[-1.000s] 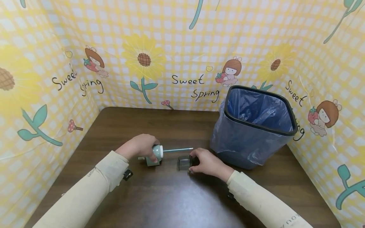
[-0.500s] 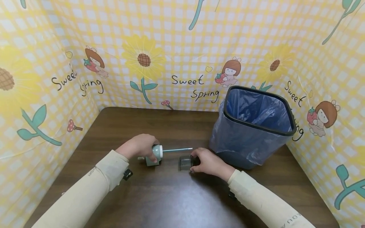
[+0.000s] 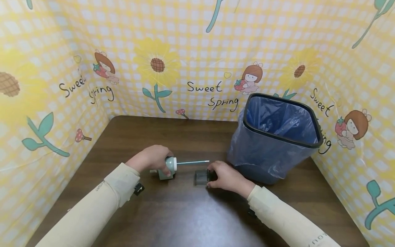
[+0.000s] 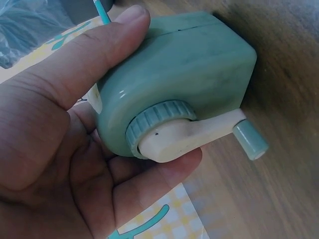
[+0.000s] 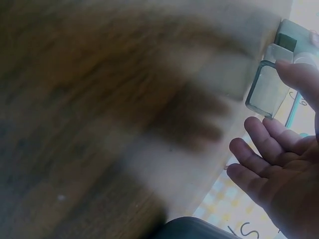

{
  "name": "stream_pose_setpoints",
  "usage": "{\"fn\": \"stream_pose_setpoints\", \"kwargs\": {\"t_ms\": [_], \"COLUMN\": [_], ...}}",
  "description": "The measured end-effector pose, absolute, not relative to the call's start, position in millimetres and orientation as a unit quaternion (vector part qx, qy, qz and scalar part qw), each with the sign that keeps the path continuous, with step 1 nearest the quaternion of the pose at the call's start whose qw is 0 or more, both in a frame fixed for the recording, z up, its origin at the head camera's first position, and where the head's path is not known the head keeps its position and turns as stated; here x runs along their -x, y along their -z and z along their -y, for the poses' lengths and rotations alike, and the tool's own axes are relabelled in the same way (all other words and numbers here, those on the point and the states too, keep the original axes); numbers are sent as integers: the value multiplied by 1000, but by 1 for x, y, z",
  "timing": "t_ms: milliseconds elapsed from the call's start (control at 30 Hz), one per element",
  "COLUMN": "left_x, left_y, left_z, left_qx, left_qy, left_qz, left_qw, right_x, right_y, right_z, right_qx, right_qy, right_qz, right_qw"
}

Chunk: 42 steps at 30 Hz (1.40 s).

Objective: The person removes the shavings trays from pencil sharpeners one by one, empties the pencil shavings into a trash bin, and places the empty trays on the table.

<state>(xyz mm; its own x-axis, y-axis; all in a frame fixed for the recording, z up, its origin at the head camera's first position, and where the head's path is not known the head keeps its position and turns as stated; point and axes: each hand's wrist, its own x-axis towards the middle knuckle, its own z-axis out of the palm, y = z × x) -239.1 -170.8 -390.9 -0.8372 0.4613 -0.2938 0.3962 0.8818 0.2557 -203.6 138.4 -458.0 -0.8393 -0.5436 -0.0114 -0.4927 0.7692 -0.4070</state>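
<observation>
My left hand [image 3: 153, 159] grips a green crank pencil sharpener [image 4: 199, 64] by its rounded end, thumb on top and fingers below. Its pale crank handle [image 4: 192, 134] with a green knob shows in the left wrist view. From the sharpener's white front a thin blue pencil [image 3: 192, 162] sticks out to the right. My right hand [image 3: 226, 176] pinches a small see-through shavings drawer [image 3: 201, 177] between thumb and fingertips, low over the table. In the right wrist view this drawer [image 5: 269, 89] appears apart from my three lower fingers. Whether it holds shavings cannot be made out.
A dark-rimmed trash bin [image 3: 259, 164] lined with a bluish plastic bag [image 3: 277, 116] stands at the right, just behind my right hand. Brown wood-grain table [image 3: 172, 133] lies under everything. A yellow checked cloth [image 3: 197, 51] walls in the back and both sides.
The drawer and my right hand have shifted slightly to the right, a little farther from the sharpener. My left hand keeps its grip and stays in place.
</observation>
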Motion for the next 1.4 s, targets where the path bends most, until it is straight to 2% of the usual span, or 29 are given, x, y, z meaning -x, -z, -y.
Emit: {"fn": "stream_pose_setpoints", "kwargs": {"t_ms": [1400], "left_x": [242], "left_y": [387], "left_z": [166], "left_qx": [-232], "left_qy": [-79], "left_qz": [-953], "left_qw": [178], "right_x": [200], "right_y": [462], "right_z": [-144], "right_qx": [283], "right_qy": [138], "right_qz": [-948], "right_qw": [40]}}
